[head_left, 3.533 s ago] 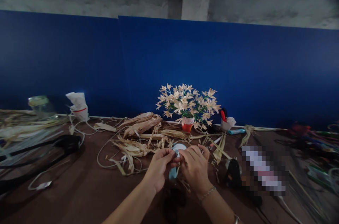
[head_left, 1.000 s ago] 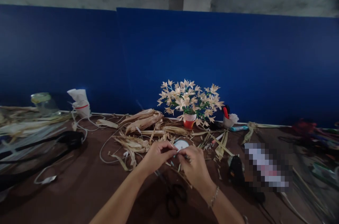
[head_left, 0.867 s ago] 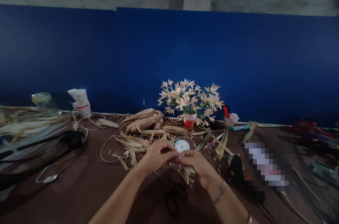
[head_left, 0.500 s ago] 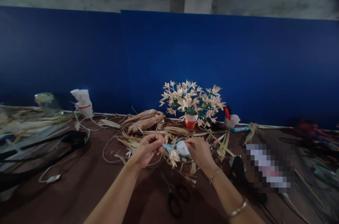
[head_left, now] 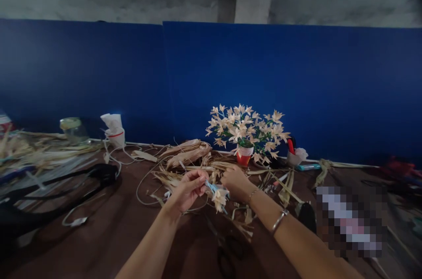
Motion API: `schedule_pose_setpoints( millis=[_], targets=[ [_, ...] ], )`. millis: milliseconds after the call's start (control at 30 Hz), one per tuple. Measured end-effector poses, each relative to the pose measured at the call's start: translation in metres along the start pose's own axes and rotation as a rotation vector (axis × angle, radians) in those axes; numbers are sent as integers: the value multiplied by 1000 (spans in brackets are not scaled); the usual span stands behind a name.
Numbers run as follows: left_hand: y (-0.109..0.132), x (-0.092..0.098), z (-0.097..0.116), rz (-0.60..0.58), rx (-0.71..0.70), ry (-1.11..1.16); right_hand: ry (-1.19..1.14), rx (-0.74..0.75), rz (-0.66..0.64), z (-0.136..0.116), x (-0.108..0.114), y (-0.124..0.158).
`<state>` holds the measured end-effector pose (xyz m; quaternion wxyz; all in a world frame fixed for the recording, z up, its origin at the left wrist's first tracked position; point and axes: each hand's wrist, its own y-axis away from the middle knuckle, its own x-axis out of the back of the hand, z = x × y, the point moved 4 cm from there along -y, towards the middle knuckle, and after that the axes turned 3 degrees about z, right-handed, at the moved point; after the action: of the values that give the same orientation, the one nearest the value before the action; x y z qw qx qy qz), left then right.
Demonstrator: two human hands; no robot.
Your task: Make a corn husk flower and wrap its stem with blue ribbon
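Observation:
My left hand (head_left: pixel 191 189) is closed in a pinch on a thin blue strip (head_left: pixel 211 187) beside a small cream flower (head_left: pixel 219 200). Just right of it, my right hand (head_left: pixel 234 182) reaches over the dried husks, its fingers curled and mostly hidden behind the back of the hand, so what they hold cannot be made out. Behind the hands, a bunch of cream flowers (head_left: pixel 244 129) stands in a red and white cup (head_left: pixel 244 156). Black-handled scissors (head_left: pixel 226 252) lie on the brown table below the hands.
Dried husks (head_left: pixel 187 154) are piled behind my left hand. A white cup with tissue (head_left: pixel 116 137), a glass jar (head_left: pixel 75 131) and a white cable (head_left: pixel 138 184) are at the left. At the right are a teal packet (head_left: pixel 308 167) and a blurred-out object (head_left: pixel 352 222).
My right hand has moved forward and left from beside the round blue item, which is now mostly hidden. My left hand keeps its pinch. The whole view has shifted slightly.

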<state>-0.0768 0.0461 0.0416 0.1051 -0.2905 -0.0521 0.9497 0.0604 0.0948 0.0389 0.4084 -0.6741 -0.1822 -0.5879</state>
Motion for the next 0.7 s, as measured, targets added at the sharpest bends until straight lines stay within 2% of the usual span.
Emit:
schedule_pose_setpoints(
  millis=[100, 267, 300, 367, 433, 500, 633, 700],
  targets=[
    [1, -3, -1, -7, 8, -18, -76, -63, 48, 4, 11, 4],
    [1, -8, -10, 21, 108, -88, -269, -302, 223, 8, 31, 27],
    [1, -10, -12, 16, 130, -101, -389, -371, 286, 7, 34, 33],
    [1, -14, -17, -2, 163, -139, -786, -528, 457, 5, 37, 46],
    [1, -17, -22, -13, 180, -199, -1094, -586, 569, -3, 39, 55],
    [0, -19, -25, -18, 190, -252, -1148, -524, 596, -14, 43, 60],
    [0, -19, -28, -23, 223, -281, -956, -291, 638, -32, 53, 64],
    [1, -20, -29, -29, 232, -279, -901, -225, 648, -36, 53, 64]
  ],
)
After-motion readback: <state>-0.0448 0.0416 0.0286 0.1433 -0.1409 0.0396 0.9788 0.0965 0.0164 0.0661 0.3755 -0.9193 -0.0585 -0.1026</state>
